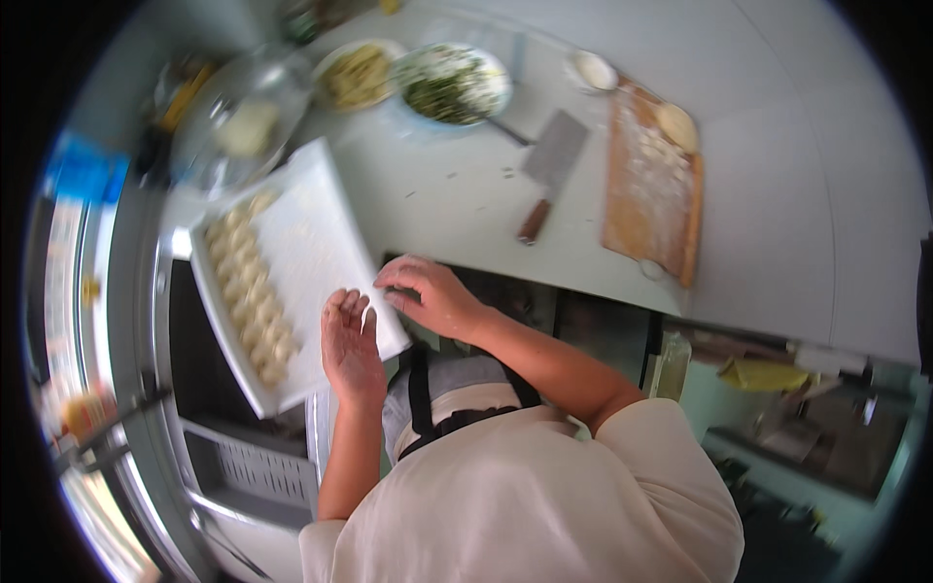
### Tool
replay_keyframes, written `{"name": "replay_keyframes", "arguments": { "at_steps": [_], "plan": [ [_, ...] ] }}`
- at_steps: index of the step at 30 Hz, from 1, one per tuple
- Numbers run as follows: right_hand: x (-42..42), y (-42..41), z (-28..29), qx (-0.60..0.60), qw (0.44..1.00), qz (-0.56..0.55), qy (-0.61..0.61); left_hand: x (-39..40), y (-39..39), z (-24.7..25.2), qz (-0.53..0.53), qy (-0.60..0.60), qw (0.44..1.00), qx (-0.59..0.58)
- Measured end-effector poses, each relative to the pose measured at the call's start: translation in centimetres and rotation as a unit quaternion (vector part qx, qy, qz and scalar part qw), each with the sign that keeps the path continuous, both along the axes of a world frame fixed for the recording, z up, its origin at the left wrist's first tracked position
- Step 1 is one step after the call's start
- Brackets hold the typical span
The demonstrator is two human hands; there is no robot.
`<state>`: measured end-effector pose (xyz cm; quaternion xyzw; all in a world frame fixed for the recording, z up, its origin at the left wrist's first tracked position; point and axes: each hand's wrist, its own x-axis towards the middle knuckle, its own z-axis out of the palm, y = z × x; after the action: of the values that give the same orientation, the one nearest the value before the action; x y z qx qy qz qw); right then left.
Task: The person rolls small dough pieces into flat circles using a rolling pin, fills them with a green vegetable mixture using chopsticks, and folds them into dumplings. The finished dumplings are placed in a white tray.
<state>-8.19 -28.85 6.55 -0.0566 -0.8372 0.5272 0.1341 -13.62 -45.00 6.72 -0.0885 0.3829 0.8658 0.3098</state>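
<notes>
My left hand [353, 350] is raised palm up over the near part of a white tray [310, 248], with fingers loosely bent and no object on the palm. Just to its right, my right hand [434, 295] hovers by the tray's right rim. A gap shows between its thumb and curled fingers, and nothing is visible in it. Both hands look dusted with flour. Along the tray's left side lie rows of pale shaped dough pieces, probably dumplings [251, 291]. The rest of the tray floor carries a light dusting.
A cleaver [557, 149] lies on the white counter [437, 211]. Behind are a bowl of chopped greens [444, 87] and a bowl of yellowish food [357, 76]. A floured wooden board [634, 204] holds dough pieces, right. A clear bowl [197, 138] contains dough, left.
</notes>
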Motion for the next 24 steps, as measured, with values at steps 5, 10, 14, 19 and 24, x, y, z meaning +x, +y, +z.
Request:
{"name": "replay_keyframes", "arguments": {
  "at_steps": [5,10,14,19,24],
  "plan": [
    [8.5,9.6,1.0,-0.002,0.984,-0.176,0.004,3.5,10.5,1.5,-0.166,0.045,0.985,0.007],
    [18.6,19.9,-2.6,-0.02,0.942,-0.331,0.057,9.4,21.1,2.0,-0.279,0.041,0.958,-0.043],
    [25.7,29.1,-4.1,-0.005,0.903,-0.429,-0.021,14.6,28.5,1.1,-0.335,0.038,0.94,-0.049],
    [27.8,42.1,-6.4,0.128,0.877,-0.464,-0.015,19.3,33.8,1.9,-0.348,0.028,0.933,-0.084],
    [25.0,50.5,-7.5,0.25,0.871,-0.421,-0.032,20.5,34.7,1.5,-0.304,0.038,0.943,-0.128]
  ]
}}
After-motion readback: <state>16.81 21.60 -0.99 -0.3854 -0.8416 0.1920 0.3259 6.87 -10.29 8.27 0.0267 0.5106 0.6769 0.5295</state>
